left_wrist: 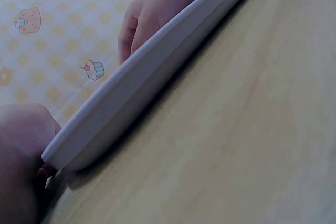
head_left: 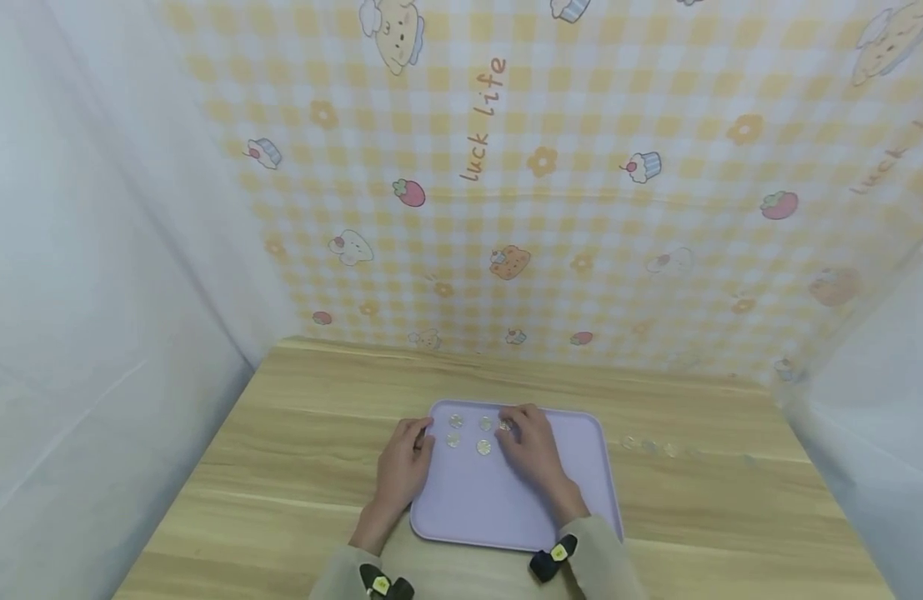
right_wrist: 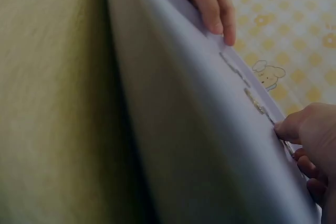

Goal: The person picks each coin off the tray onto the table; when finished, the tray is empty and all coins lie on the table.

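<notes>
A lavender tray [head_left: 491, 508] lies on the wooden table, with several shiny round coins [head_left: 484, 447] in its far left part. My left hand [head_left: 403, 468] holds the tray's left edge, index finger and thumb at the rim. In the left wrist view that hand [left_wrist: 23, 150] is partly cut off beside the tray's rim [left_wrist: 131, 72]. Over the tray, my right hand [head_left: 532, 446] pinches a coin [head_left: 506, 425] near the far rim, between thumb and fingers. The right wrist view shows this hand [right_wrist: 315, 135] close to other coins [right_wrist: 254, 102], seen almost edge-on.
Several faint round discs [head_left: 649, 447] lie in a row on the table [head_left: 701, 508] to the right of the tray. Behind the table hangs a yellow checked cloth [head_left: 544, 217]. White sheets [head_left: 93, 292] close off both sides.
</notes>
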A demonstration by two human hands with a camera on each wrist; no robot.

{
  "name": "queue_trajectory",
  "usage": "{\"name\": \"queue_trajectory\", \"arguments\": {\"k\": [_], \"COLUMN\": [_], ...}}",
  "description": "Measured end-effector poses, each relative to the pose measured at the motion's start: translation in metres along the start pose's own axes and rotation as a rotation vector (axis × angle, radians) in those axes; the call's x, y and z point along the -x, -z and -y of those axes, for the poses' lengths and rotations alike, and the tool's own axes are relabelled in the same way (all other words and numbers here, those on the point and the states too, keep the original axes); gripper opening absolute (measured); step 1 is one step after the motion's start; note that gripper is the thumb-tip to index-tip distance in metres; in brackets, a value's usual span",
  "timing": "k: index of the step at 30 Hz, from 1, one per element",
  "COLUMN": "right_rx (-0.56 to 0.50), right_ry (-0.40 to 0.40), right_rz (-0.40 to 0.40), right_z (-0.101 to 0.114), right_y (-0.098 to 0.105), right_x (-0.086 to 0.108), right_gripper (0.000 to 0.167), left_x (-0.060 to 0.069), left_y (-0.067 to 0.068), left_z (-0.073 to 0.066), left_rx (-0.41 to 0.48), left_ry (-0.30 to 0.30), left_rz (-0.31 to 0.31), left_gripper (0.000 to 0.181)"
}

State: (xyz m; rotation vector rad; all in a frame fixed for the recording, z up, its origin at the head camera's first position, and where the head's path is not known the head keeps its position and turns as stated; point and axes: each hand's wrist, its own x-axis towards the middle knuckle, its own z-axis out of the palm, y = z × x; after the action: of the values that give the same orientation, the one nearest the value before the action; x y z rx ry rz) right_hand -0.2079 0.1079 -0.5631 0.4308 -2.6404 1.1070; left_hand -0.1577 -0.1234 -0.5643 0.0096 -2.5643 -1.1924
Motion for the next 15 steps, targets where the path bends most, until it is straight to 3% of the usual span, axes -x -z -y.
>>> {"name": "queue_trajectory", "arguments": {"k": [7,15], "right_rx": [0.123,0.145], "right_ry": [0.028,0.041], "right_rz": [0.013,0.003], "right_z": [0.0032,0.0024], "right_y": [-0.0035,-0.0012], "right_x": [0.0022,0.0040], "right_gripper": [0.028,0.023], "left_x": [-0.0001,0.0000], "left_y": [0.0009,0.0022], "left_z": [0.0012,-0.0027], "left_rx": [-0.009,-0.019], "left_ry": [0.023,0.029], "left_rz": [0.020,0.014], "left_gripper": [0.032,0.031]}}
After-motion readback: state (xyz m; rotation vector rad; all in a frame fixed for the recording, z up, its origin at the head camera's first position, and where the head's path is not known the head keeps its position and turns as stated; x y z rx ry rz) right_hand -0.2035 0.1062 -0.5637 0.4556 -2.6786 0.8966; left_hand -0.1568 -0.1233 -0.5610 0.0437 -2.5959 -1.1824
